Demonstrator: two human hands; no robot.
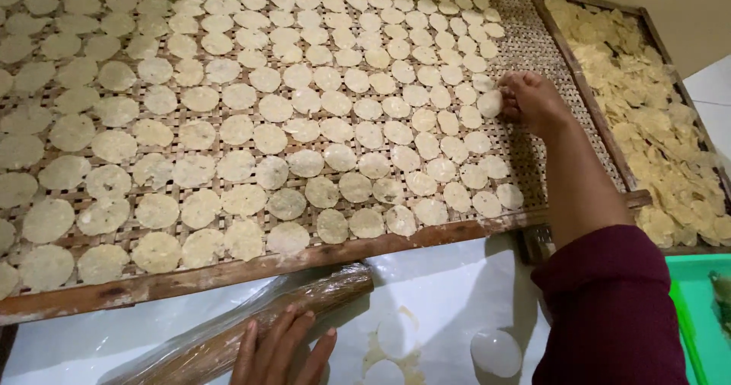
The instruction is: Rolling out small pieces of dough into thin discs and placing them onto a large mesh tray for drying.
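Single view, head-mounted, looking steeply down and forward from above the person's own arms. The woven tray (533, 42) fills most of the frame at close range, its wooden edge running across the lower part. A second tray (655, 19) lies at the right margin. The desk (442, 293) occupies the bottom edge, nearest the camera.

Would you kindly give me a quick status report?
Right hand setting pale round dough disc on woven bamboo tray. Left hand resting on plastic-wrapped wooden roller. Nothing obstructing.

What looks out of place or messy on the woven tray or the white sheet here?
Little stands out. On the white sheet, pale dough scraps lie ragged near the left hand. The discs on the woven tray sit in tidy rows.
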